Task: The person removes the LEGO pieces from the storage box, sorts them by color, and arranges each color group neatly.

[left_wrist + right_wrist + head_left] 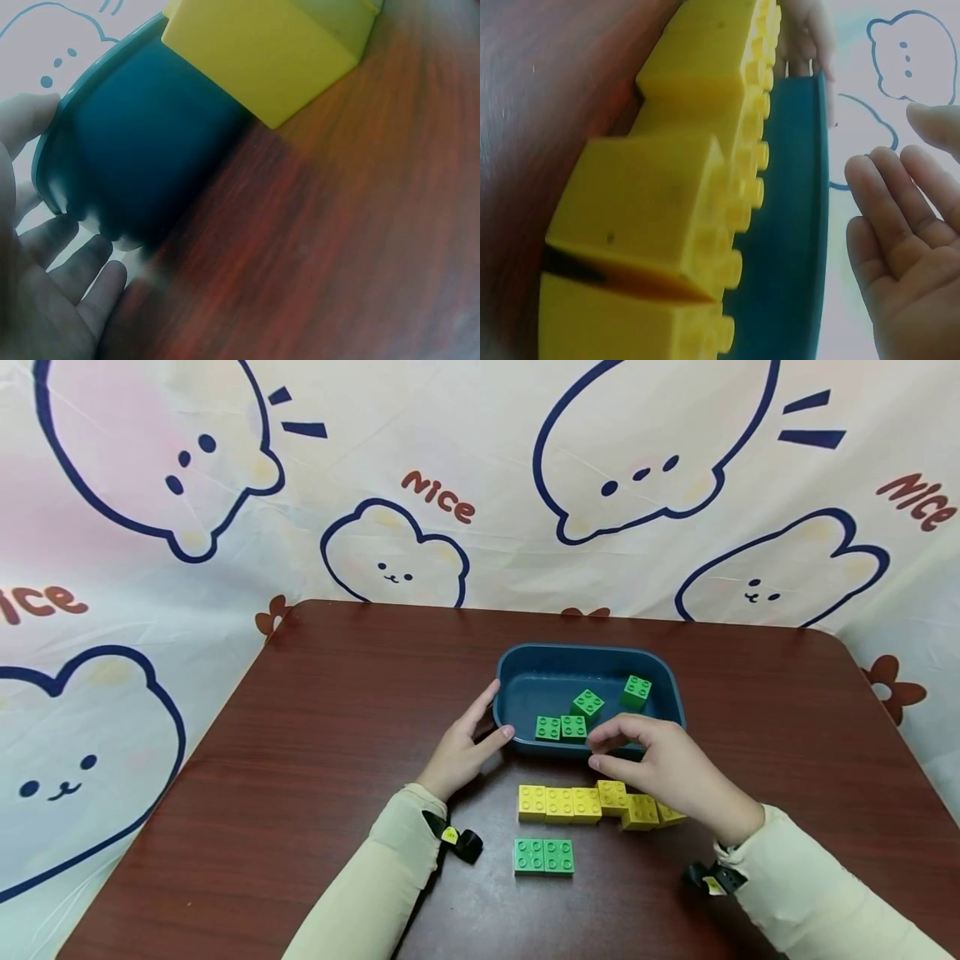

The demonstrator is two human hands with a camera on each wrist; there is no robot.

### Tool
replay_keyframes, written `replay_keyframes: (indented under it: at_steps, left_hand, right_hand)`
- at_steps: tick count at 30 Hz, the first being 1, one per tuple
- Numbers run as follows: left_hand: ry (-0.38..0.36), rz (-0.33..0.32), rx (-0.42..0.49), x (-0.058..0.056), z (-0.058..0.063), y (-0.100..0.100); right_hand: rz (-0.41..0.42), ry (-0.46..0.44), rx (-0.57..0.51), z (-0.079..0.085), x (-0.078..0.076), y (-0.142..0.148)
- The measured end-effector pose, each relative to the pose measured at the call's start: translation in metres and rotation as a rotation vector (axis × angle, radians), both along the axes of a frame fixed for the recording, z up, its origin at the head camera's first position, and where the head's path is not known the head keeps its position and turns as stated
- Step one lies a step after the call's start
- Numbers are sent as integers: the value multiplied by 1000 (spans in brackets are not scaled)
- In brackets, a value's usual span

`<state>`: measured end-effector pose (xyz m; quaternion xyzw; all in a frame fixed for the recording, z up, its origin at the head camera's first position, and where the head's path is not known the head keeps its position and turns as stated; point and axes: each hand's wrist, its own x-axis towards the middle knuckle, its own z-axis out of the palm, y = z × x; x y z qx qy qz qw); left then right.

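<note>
My left hand (456, 756) rests its fingertips against the left end of a blue tray (585, 652), thumb at the near corner and fingers fairly straight. In the left wrist view its fingers (79, 266) lie along the outside of the tray wall (142, 135). Over the tray's near right rim hovers my right hand (667, 768), fingers loosely bent with nothing between them. Several green toy bricks (587, 703) lie inside the tray, some partly hidden behind that hand.
A staggered row of yellow toy bricks (559, 805) lies on the brown table (337, 718) in front of the tray, its right end partly under my right hand. Nearer to me sit two green bricks (543, 857) side by side. A printed cloth (495, 560) hangs behind the table.
</note>
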<state>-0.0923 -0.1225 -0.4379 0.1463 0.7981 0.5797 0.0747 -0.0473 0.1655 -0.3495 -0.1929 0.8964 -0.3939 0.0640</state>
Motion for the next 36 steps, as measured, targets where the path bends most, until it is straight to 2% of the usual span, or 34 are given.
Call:
replay_keyframes:
  at_steps: [7,17,22,28,36]
  left_hand:
    - [3,-3,12,0,-2,-1]
    - [9,-3,9,0,0,0]
    - [7,-4,5,1,2,1]
    - [8,0,4,1,1,1]
    - [11,7,9,0,0,0]
  right_hand:
    - [-32,2,11,-2,-19,5]
    - [-127,-28,97,-11,-49,13]
    - [-139,-40,116,-16,-61,11]
    - [-125,-16,126,-23,-68,5]
    - [-117,-17,160,-29,-69,3]
